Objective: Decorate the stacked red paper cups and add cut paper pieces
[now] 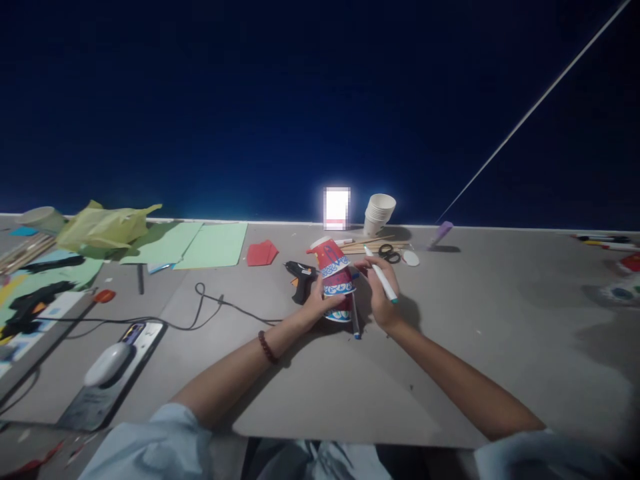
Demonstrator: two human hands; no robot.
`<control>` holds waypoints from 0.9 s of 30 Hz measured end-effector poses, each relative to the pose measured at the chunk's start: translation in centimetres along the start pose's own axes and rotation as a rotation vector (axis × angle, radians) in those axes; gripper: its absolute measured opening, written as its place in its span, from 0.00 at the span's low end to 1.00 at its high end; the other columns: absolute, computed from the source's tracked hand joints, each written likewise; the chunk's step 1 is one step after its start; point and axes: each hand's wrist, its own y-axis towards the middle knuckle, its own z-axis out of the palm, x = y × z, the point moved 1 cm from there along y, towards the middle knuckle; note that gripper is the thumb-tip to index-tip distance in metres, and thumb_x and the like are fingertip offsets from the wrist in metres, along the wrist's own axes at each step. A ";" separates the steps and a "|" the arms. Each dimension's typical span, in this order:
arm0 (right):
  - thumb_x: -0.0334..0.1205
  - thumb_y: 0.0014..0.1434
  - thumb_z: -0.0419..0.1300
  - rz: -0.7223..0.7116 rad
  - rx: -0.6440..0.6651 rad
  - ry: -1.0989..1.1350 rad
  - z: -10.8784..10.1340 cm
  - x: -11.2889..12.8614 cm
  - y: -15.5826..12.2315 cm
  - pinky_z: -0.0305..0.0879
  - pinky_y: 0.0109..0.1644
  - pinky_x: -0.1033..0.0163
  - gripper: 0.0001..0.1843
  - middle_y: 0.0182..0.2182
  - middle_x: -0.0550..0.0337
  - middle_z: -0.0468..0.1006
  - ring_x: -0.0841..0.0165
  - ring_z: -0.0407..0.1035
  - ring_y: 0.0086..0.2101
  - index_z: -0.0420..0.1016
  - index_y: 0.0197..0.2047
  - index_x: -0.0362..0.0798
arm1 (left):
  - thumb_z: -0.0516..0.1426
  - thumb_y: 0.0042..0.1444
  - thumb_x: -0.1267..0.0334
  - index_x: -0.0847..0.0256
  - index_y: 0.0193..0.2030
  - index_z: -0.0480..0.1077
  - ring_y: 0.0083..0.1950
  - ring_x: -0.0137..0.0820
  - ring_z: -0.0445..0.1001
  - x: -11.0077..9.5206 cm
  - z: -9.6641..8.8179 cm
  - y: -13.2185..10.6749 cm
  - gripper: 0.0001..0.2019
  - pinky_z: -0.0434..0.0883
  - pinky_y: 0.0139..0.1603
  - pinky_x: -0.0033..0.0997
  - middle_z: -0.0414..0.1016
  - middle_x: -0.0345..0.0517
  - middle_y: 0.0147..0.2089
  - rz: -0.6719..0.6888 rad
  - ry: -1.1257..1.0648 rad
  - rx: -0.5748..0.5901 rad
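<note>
Red paper cups (336,277), banded in blue and white, nested as one tilted stack with its top leaning left; held at the centre of the grey table (500,333), toward its far edge. Judged light, thin-walled and easily crushed, so best taken round the banded sides with a gentle wrap, not pinched at a rim. The stack appears to hold three cups, though the joins are blurred. Left hand (320,301) is closed round the stack's left side. Right hand (379,297) touches the right side while its fingers grip one white marker (385,281) with a teal tip. Count, large to small: two pale green paper sheets (200,245), far left; one stack of plain white cups (379,212) at the far edge, number unclear; one black glue gun (301,275) just left of the hands; one red paper scrap (261,253); one pair of scissors (389,253); one blue pen (355,321) lying just below the stack.
</note>
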 end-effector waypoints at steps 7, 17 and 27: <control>0.50 0.67 0.52 -0.023 0.053 -0.001 -0.6 1.5 1.6 0.70 0.57 0.50 0.17 0.49 0.55 0.77 0.62 0.74 0.47 0.74 0.53 0.54 | 0.68 0.46 0.54 0.60 0.51 0.73 0.44 0.40 0.78 -0.4 0.6 0.2 0.25 0.71 0.49 0.38 0.80 0.50 0.45 -0.056 -0.115 0.095; 0.47 0.60 0.61 0.069 0.198 -0.022 -0.8 2.6 2.5 0.74 0.41 0.58 0.09 0.33 0.60 0.81 0.66 0.75 0.32 0.76 0.38 0.52 | 0.69 0.44 0.59 0.60 0.51 0.73 0.41 0.40 0.78 -0.3 -0.1 0.2 0.25 0.71 0.48 0.39 0.81 0.50 0.42 -0.069 -0.103 0.120; 0.46 0.57 0.64 0.090 0.134 -0.007 -0.6 2.5 2.2 0.74 0.40 0.59 0.08 0.31 0.62 0.79 0.66 0.75 0.32 0.73 0.36 0.52 | 0.64 0.49 0.47 0.66 0.44 0.77 0.40 0.40 0.80 -0.2 -0.1 0.7 0.24 0.73 0.49 0.40 0.82 0.53 0.40 -0.176 -0.208 0.069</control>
